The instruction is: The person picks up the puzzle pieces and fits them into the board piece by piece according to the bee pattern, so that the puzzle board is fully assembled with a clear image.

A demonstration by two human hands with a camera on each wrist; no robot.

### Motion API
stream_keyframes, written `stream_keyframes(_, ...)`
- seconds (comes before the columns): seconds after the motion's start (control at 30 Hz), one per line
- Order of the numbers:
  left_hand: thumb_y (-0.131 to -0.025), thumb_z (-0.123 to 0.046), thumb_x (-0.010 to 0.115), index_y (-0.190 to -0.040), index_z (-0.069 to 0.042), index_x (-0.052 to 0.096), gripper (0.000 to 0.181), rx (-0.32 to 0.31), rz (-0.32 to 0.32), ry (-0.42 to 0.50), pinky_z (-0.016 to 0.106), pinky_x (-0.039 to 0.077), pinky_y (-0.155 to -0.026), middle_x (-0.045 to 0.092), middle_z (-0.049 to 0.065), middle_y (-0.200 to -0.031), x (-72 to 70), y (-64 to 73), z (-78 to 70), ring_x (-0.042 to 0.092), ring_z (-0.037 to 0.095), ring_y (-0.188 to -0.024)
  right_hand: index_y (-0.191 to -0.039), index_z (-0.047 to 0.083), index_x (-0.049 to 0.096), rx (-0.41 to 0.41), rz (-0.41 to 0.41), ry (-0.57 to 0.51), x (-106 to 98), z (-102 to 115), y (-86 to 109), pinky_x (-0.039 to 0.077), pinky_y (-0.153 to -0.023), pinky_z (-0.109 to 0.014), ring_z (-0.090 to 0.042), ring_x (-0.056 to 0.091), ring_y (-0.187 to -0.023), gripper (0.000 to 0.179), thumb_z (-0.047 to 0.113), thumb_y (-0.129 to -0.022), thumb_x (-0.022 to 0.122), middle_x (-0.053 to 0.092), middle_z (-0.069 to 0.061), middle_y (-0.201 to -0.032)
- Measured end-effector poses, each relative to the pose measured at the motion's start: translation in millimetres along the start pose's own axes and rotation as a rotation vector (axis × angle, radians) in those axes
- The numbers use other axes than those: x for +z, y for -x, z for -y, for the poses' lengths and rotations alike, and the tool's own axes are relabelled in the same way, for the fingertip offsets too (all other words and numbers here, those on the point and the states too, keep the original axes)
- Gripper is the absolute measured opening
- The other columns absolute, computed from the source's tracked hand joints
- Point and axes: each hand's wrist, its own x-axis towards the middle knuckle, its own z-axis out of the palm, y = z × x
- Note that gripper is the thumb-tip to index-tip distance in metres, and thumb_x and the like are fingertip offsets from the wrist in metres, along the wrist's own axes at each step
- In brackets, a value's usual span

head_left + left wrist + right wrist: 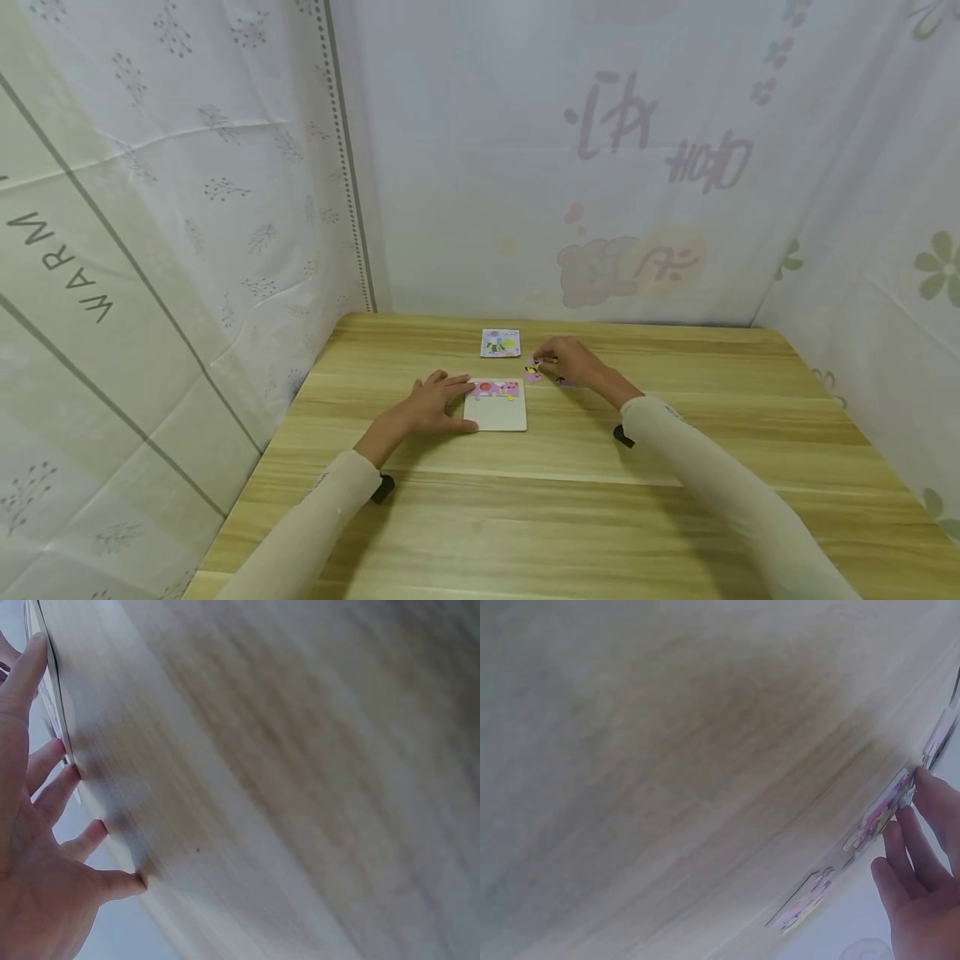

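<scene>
Sleeves nearest, I see the board bare below its top pieces, left hand splayed against it, right hand pinching another piece.

Pink-and-yellow puzzle pieces on wood

The person wears a top with long, pale cream sleeves. The left sleeve and the right sleeve look plain and smooth, fitting fairly close with soft creases, and both stop short of the hand, leaving the wrist bare. A small line of dark lettering runs along the outer side of each near the cuff, too small to read. A stubby black block juts from the inner side of the left cuff, with another at the right cuff; these are probably the wrist cameras.
</scene>
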Motion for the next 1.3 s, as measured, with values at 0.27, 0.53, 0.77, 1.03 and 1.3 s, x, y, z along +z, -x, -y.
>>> stream_keyframes(0.27,-0.09,-0.059,0.075,-0.159,-0.018,0.044,0.086,-0.016,0.006,-0.016,0.079,0.011,-0.115,0.036,0.004,-0.167,-0.6,0.9,-0.9,0.02,0.044,-0.155,-0.118,0.003,0.077,0.004,0.011,0.02,-0.4,-1.0,1.0,0.058,-0.092,-0.043,-0.029,0.068,-0.112,0.021,0.01,-0.099,0.072,0.074,-0.012,-0.119)
stream_keyframes(0.53,-0.091,-0.056,0.076,-0.159,-0.016,0.046,0.084,-0.013,-0.005,-0.001,0.08,0.01,-0.115,0.036,0.007,-0.167,-1.3,1.2,-2.4,0.02,0.046,-0.155,-0.118,0.003,0.077,-0.046,0.007,0.084,-0.1,-3.3,-0.6,0.058,-0.09,-0.042,-0.028,0.07,-0.108,0.021,0.011,-0.099,0.073,0.074,-0.012,-0.117)
stream_keyframes(0.77,-0.09,-0.057,0.076,-0.159,-0.016,0.046,0.085,-0.013,-0.004,-0.003,0.079,0.01,-0.115,0.036,0.007,-0.167,-0.7,1.2,-2.1,0.02,0.046,-0.155,-0.117,0.002,0.078,-0.119,-0.026,0.061,-0.2,-1.6,2.0,0.059,-0.088,-0.042,-0.027,0.071,-0.107,0.02,0.006,-0.098,0.072,0.075,-0.013,-0.117)
stream_keyframes(1.03,-0.09,-0.056,0.076,-0.159,-0.017,0.045,0.084,-0.023,0.001,0.001,0.079,0.009,-0.115,0.036,0.006,-0.167,0.2,0.9,-1.4,0.019,0.045,-0.155,-0.114,0.001,0.078,-0.197,-0.038,0.022,-1.6,9.9,8.1,0.06,-0.085,-0.04,-0.027,0.071,-0.103,0.018,0.004,-0.096,0.073,0.075,-0.012,-0.113)
stream_keyframes(1.3,-0.09,-0.057,0.076,-0.159,-0.017,0.045,0.085,-0.016,-0.001,0.011,0.08,0.009,-0.115,0.036,0.007,-0.167,-1.5,1.0,-2.2,0.019,0.046,-0.155,-0.11,0.0,0.078,-0.289,-0.067,-0.017,-0.1,25.9,12.8,0.059,-0.085,-0.042,-0.027,0.071,-0.101,0.017,0.001,-0.093,0.076,0.076,-0.012,-0.11)
